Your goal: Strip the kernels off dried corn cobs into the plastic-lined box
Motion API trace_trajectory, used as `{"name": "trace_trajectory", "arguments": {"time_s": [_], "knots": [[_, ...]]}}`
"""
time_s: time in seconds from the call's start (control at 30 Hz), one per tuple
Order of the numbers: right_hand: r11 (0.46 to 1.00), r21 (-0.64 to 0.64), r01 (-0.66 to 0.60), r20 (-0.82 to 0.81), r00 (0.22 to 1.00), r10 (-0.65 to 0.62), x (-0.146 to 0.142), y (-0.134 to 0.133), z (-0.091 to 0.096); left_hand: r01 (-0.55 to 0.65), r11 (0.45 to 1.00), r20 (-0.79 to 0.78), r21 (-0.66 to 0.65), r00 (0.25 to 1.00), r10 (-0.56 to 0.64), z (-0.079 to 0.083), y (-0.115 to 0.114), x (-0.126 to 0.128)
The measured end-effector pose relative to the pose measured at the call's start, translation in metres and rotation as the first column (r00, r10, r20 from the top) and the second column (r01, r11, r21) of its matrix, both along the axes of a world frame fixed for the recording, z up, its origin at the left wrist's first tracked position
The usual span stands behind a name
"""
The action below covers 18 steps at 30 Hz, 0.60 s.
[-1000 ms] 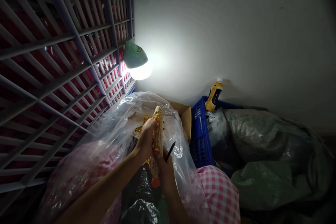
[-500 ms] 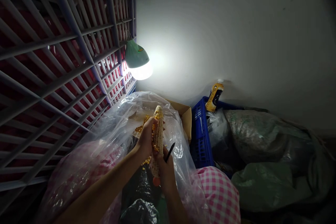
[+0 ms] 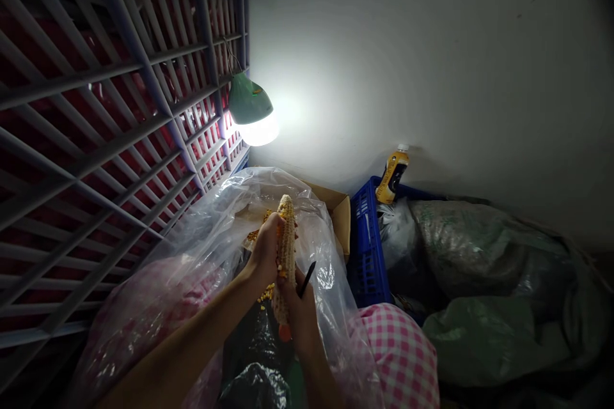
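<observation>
A corn cob [image 3: 286,236] stands tilted in front of me, its visible side mostly stripped, with a few yellow kernels left low down. My left hand [image 3: 265,252] is closed around its left side, thumb near the top. Lower down, my right hand [image 3: 300,310] grips the cob's right side. A dark pointed tool [image 3: 307,278] sticks up out of that same hand; its grip is hidden. An orange-red round end [image 3: 284,332] shows below the cob, and I cannot tell what it belongs to. Loose corn kernels [image 3: 265,294] lie beneath on clear plastic sheeting [image 3: 326,268].
At left rises a slatted plastic crate [image 3: 139,70] with a lit lamp [image 3: 252,108] hanging from it. Behind the sheeting is a cardboard box [image 3: 341,217]. To the right stand a blue crate [image 3: 367,249], a yellow drink bottle [image 3: 393,172] and stuffed sacks [image 3: 480,249]. Pink checked cloth [image 3: 396,351] covers my knees.
Both hands and the cob have shifted slightly left. Fewer yellow kernels show on the cob's visible side. The dark tool tip moved a little left with my right hand.
</observation>
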State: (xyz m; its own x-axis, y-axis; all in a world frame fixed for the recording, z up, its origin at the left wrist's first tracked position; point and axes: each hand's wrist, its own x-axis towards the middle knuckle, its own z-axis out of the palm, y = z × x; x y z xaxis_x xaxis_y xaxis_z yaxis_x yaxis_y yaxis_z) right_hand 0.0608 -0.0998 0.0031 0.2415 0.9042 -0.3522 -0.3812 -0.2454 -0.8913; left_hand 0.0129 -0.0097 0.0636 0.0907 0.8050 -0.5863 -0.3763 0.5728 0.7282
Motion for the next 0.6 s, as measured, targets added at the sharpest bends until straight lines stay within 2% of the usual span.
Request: {"name": "trace_trajectory", "arguments": {"time_s": [0.1, 0.23, 0.3, 0.43, 0.6], "knots": [[1.0, -0.009, 0.028, -0.116, 0.993, -0.029, -0.001, 0.0, 0.004, 0.028, 0.996, 0.002, 0.089, 1.0, -0.028, -0.001, -0.002, -0.001], [0.996, 0.009, 0.091, -0.23, 0.969, -0.087, 0.002, 0.0, 0.007, 0.173, 0.979, 0.212, 0.106, 0.958, -0.192, 0.006, -0.002, -0.001], [0.993, 0.01, 0.118, -0.292, 0.95, -0.11, 0.004, 0.0, 0.009, 0.221, 0.966, 0.262, 0.137, 0.932, -0.25, 0.01, -0.003, 0.0], [0.99, -0.006, 0.143, -0.361, 0.923, -0.136, 0.006, 0.001, 0.01, 0.216, 0.961, 0.208, 0.174, 0.946, -0.25, 0.009, -0.003, 0.004], [0.992, -0.029, 0.125, -0.343, 0.931, -0.128, 0.006, 0.001, 0.01, 0.203, 0.94, 0.118, 0.276, 0.963, -0.242, 0.001, -0.004, 0.005]]}}
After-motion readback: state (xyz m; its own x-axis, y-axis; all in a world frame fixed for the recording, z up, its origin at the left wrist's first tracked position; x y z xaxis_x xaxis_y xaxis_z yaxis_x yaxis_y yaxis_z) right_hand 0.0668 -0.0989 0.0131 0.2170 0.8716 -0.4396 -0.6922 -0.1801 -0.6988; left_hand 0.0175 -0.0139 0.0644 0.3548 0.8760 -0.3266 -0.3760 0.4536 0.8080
